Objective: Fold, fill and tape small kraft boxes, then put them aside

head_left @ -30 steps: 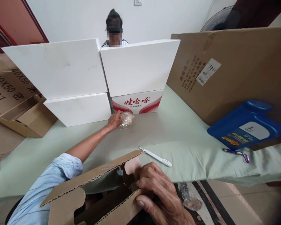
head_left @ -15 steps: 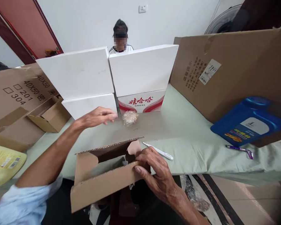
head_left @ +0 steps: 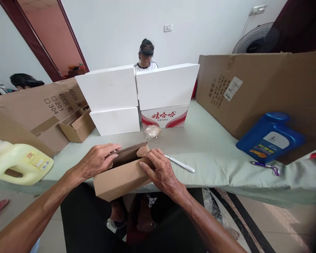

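An opened brown cardboard box (head_left: 121, 179) sits tilted at the table's near edge, and its inside is mostly in shadow. My right hand (head_left: 162, 170) grips the box's right end, thumb on the front wall and fingers over the end flap. At the left end, my left hand (head_left: 98, 160) has its fingers at the back rim and its thumb by the end flap. A slim white knife (head_left: 180, 164) lies just right of my right hand. Beyond the box rests a crumpled ball of clear plastic wrap (head_left: 152, 132).
Stacked white boxes (head_left: 107, 88) and a red-printed carton (head_left: 164, 117) stand ahead. Large cardboard sheets or boxes (head_left: 255, 91) flank the table. A yellow jug (head_left: 21, 163) is at left; a blue bottle (head_left: 270, 138) and purple razor (head_left: 264, 166) at right. A person (head_left: 146, 56) sits opposite.
My left hand has come back from near the plastic wrap to the box's left end. The box is tilted more, so less of its inside shows. My view has shifted.
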Available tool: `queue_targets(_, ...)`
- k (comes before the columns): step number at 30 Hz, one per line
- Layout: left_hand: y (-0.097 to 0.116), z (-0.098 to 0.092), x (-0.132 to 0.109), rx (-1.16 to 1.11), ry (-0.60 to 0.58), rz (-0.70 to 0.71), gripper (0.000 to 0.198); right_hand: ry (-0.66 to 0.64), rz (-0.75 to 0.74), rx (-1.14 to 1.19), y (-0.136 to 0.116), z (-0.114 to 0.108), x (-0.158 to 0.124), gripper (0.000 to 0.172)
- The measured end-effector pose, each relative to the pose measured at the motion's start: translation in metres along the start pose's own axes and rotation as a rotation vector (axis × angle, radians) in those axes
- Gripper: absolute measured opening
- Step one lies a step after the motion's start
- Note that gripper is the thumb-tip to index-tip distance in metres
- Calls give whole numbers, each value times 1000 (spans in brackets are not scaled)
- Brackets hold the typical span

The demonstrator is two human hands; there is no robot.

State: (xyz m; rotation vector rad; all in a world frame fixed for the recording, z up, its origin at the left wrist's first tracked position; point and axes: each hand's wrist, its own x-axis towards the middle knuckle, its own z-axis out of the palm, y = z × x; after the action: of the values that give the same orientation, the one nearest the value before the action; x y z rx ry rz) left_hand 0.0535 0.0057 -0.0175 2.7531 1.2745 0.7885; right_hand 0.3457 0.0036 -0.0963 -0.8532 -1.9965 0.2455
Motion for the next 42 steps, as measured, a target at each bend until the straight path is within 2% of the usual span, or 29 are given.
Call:
queue_targets(2,0,-4,-16,-28,99,14,30,-43,-54,-8,-2,-3,3,14)
queue_targets(4,1,-11,-32,-24,102,22,38,-125,-160,16,-3,-8,9,13)
queue_targets(8,5,-24,-58,95,-132,-132,44,-391,-359,47,-3,-21,32,14)
queue_targets(11,12,-30,-63,110,-306,-248,53,-557,-449,-37,-5,-25,50,19)
queue_targets(18,20,-42,-51,179,-591,-268,63,-708,-595,-286,-13,-23,69,39)
queue_targets(20,17,-46,-49,201,-634,-243,72,-701,-633,-353,-14,-22,68,45)
queue_targets(22,13,-50,-50,204,-633,-217,70,-654,-675,-386,-13,-22,64,51)
queue_targets(26,8,-51,-60,154,-512,-209,59,-513,-706,-309,-7,-23,56,67)
queue_targets(30,-3,-50,-75,39,-408,-245,67,-355,-581,-156,6,-30,51,80)
queue_targets(35,-20,-48,-86,-192,-337,-238,71,-237,-394,-5,21,-32,38,75)
queue_targets(39,-30,-41,-88,-275,-288,-209,64,-128,-323,50,26,-22,26,73)
queue_targets(42,-37,-35,-88,-304,-233,-218,68,-87,-295,50,26,-16,22,71)
